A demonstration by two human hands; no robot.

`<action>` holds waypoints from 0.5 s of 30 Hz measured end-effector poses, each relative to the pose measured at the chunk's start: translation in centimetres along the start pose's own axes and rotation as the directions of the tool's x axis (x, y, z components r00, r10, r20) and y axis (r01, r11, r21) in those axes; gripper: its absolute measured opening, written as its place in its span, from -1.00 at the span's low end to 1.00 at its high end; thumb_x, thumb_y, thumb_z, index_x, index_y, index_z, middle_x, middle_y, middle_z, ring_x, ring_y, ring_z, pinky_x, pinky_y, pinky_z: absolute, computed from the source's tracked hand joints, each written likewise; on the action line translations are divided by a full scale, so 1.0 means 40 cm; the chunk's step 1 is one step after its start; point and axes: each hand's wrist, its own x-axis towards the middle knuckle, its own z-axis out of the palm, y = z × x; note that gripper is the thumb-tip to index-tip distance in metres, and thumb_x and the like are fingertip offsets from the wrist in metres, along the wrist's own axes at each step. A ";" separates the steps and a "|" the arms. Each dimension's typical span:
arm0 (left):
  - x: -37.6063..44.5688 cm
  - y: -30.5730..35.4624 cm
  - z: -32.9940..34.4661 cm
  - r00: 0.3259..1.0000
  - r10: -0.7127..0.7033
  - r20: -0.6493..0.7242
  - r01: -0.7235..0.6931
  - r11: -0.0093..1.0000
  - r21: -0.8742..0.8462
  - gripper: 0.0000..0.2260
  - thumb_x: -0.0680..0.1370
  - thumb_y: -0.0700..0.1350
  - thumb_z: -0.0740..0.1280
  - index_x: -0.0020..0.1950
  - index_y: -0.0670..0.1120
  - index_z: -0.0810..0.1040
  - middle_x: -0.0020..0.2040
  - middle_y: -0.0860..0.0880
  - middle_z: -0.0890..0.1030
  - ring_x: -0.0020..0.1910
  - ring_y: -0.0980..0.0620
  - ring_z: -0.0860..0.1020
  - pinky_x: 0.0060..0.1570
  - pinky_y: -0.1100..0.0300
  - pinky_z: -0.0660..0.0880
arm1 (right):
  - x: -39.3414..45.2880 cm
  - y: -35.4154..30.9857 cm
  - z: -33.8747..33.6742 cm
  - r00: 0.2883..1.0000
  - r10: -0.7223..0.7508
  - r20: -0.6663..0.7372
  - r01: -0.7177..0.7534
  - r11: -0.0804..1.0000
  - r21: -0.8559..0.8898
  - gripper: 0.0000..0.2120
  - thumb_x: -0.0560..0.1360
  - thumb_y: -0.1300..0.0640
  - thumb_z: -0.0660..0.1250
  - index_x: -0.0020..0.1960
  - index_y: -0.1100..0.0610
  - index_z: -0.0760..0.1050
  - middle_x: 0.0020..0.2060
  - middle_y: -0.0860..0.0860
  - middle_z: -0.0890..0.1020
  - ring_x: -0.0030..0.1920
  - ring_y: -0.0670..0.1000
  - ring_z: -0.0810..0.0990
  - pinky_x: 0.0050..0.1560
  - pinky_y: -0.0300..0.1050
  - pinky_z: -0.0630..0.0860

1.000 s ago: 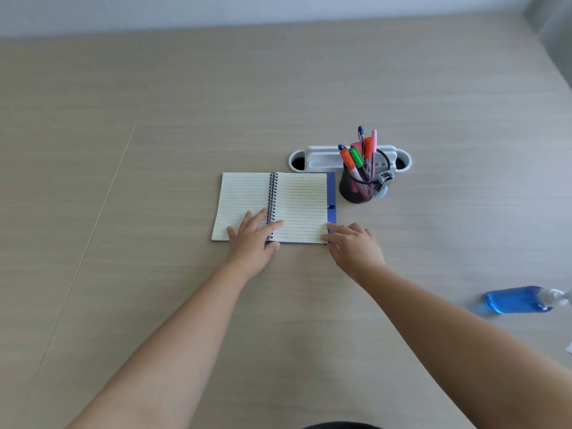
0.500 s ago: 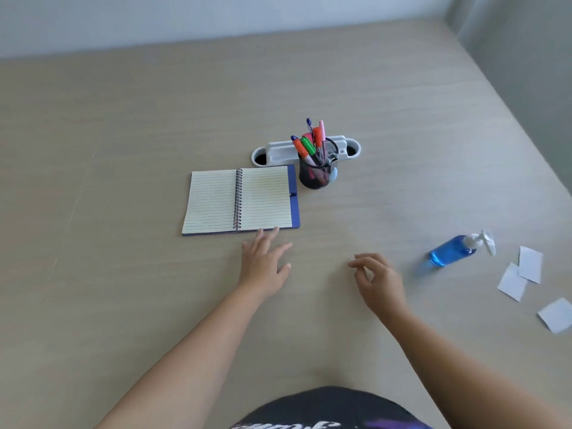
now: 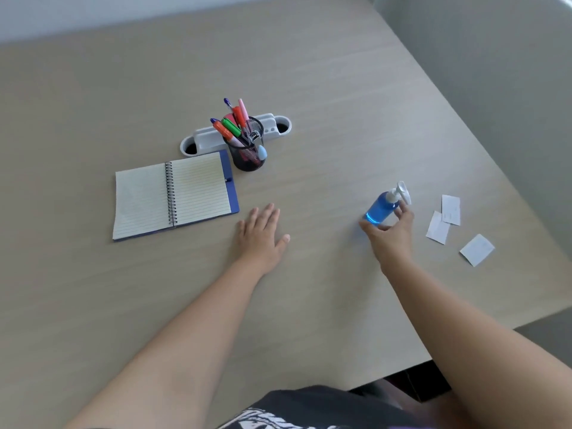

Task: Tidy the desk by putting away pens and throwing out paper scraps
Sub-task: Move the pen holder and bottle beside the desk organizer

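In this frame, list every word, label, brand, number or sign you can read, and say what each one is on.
No text here can be read.
Paper scraps: faint marks, too small to read.
Black shirt: white print, cut off by the frame's lower edge, unreadable.
Markers in the mesh pen cup: any label is blurred.
Blue pump bottle: no label visible.
Notebook: only ruled lines, no writing.

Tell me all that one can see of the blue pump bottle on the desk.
The blue pump bottle looks like clear plastic filled with blue liquid, with a white pump head at its far end. It appears to lie tilted on the desk, pump pointing away from the person. The right hand is curled around its near end, thumb on one side, fingers near the neck; whether the grip is closed I cannot tell. The paper scraps lie to its right, apart from it.
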 end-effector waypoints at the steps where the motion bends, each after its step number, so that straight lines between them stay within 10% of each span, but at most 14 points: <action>1: 0.007 0.002 0.003 1.000 -0.008 -0.008 0.008 1.000 0.002 -0.39 0.59 0.20 0.08 0.57 0.05 -0.02 0.59 0.13 -0.06 0.56 -0.03 -0.09 0.49 -0.11 -0.12 | 0.011 -0.008 0.000 1.000 -0.022 0.013 0.022 1.000 -0.007 -0.34 0.40 0.10 0.46 0.38 -0.10 0.19 0.02 -0.23 0.45 -0.02 -0.02 0.56 0.01 -0.05 0.49; 15: 0.023 0.002 0.050 0.986 -0.032 -0.162 0.037 0.999 0.028 -0.50 0.64 0.06 -0.02 0.57 0.03 0.01 0.59 0.12 -0.02 0.56 -0.02 -0.05 0.49 -0.16 -0.08 | 0.136 -0.169 0.195 0.913 -0.224 0.340 0.312 0.921 -0.234 -0.42 0.45 0.11 0.43 0.40 -0.04 0.30 0.06 -0.06 0.52 -0.16 -0.04 0.48 -0.27 -0.27 0.40</action>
